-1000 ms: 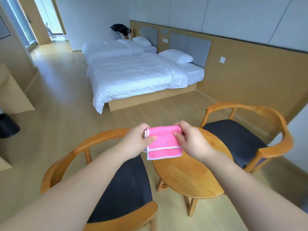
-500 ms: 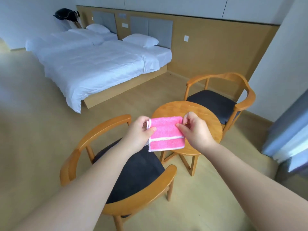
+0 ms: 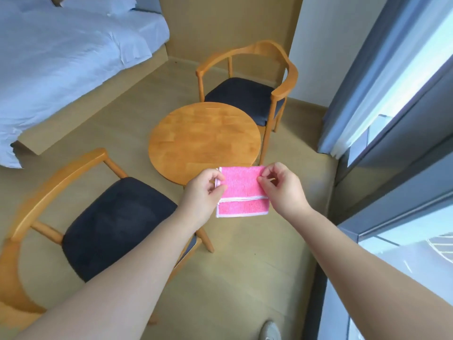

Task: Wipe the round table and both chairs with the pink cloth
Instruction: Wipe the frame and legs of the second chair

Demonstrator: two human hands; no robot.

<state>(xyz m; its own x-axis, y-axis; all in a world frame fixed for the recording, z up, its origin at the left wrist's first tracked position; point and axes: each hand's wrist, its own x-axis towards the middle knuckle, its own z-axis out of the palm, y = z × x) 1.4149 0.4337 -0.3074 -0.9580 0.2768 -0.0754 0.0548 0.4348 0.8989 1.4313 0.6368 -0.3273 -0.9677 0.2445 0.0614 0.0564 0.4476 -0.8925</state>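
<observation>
Folded pink cloth is only pinched at its edges by left hand and right hand, short of round table; slip or unfolding is risked before contact.

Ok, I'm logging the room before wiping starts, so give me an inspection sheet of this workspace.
Surface: round table wooden, top bare.
Job's things: pink cloth folded, held in the air at the table's near edge; near chair and far chair, dark seats bare.
Clutter: nothing seen.
Grips: left hand pinches the cloth's left edge; right hand pinches its right edge.
Cables: nothing seen.
Surroundings: bed with white bedding at left; window at right.
</observation>
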